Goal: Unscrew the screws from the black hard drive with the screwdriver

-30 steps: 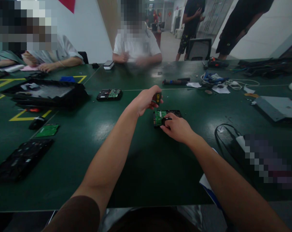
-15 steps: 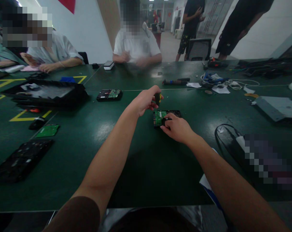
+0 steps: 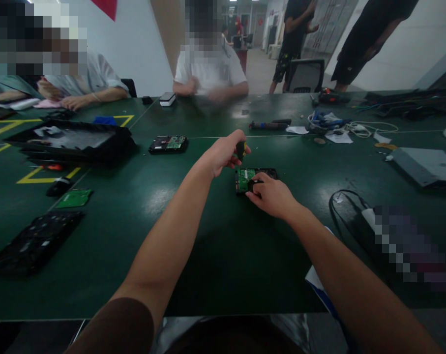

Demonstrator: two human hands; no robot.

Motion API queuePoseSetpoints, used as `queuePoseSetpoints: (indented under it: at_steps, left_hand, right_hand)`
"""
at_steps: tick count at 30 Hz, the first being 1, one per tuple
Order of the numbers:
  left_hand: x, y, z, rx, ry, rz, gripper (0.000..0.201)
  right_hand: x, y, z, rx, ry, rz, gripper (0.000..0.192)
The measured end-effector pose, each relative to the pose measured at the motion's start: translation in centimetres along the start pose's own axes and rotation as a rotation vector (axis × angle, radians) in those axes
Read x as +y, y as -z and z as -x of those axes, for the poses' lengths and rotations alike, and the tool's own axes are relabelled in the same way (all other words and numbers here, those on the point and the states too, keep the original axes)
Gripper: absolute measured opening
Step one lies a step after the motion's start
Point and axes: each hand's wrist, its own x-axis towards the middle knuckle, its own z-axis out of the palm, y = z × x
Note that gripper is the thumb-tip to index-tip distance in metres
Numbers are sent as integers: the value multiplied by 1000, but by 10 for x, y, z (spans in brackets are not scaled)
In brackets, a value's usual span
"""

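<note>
A hard drive (image 3: 244,178) with a green circuit board lies flat on the green table in front of me. My left hand (image 3: 228,152) is closed round the black and yellow handle of a screwdriver (image 3: 241,150), held upright over the drive's far left part. The screwdriver's tip is too small to make out against the board. My right hand (image 3: 272,193) grips the drive from the near side, thumb low at its near edge and fingers over the board. Something dark shows between that thumb and forefinger; its kind is unclear. The fingers hide part of the drive.
Another hard drive (image 3: 168,144) lies farther left, near a black tray (image 3: 115,142). At the left are a loose green circuit board (image 3: 74,198) and a black drive-like unit (image 3: 36,241). A grey metal box (image 3: 425,164) and cables (image 3: 366,128) lie right. People sit opposite.
The view has shifted very slightly. Both hands, the screwdriver and the hard drive stay in nearly the same place.
</note>
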Motion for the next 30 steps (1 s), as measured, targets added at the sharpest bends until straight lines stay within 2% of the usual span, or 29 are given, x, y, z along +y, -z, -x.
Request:
queuePoseSetpoints:
  at_steps: [9,17,30]
  left_hand:
    - [1,-4,-2,-59,65,113,39]
    - [-2,-3,-1,-42,-5,50,38]
    - [-3,-4,-4,-115,63,100,43]
  right_hand:
    - [0,0,0,11,0,-14,40]
    - [1,-2,0,21,5,-8,41]
    - [2,-2,0,22,15,-17,41]
